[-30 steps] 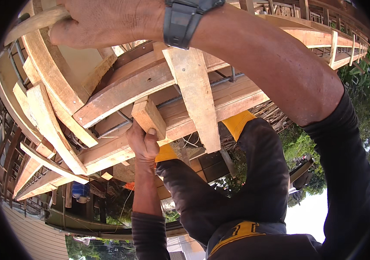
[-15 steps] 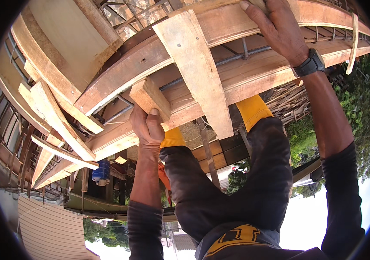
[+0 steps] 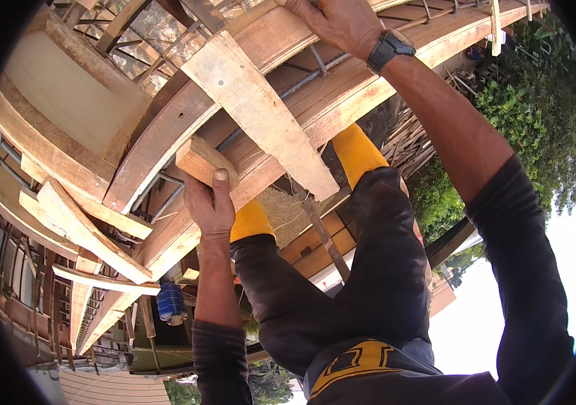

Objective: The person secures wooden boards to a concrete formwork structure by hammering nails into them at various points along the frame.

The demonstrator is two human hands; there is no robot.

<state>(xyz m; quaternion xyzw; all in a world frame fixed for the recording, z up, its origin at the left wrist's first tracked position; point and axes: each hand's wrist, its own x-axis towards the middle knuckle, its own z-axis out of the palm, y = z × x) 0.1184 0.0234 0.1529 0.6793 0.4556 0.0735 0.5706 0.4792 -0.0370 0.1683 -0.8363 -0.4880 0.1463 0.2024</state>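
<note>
My left hand (image 3: 210, 210) is closed on a short wooden block (image 3: 200, 162), thumb on its near face. The block sits across the gap between two long wooden boards, the far board (image 3: 160, 138) and the near board (image 3: 328, 111). To its right, a flat tapered wooden piece (image 3: 254, 108) spans both boards, with nail heads near its far end. My right hand (image 3: 345, 25), with a black watch on the wrist, grips the far board's upper edge; its fingertips are cut off by the picture's top. Steel bars (image 3: 315, 74) run inside the gap.
Loose wooden strips (image 3: 92, 233) lie across the boards at the left. Below are my legs in dark trousers and yellow boots (image 3: 359, 158), a blue container (image 3: 170, 302) and a pole (image 3: 325, 236). Stacked wood (image 3: 406, 138) and green bushes (image 3: 517, 115) lie to the right.
The whole view has turned and shifted, so the boards slope more steeply and both hands appear further left. My left hand stays on the block, and my right hand stays at the far board.
</note>
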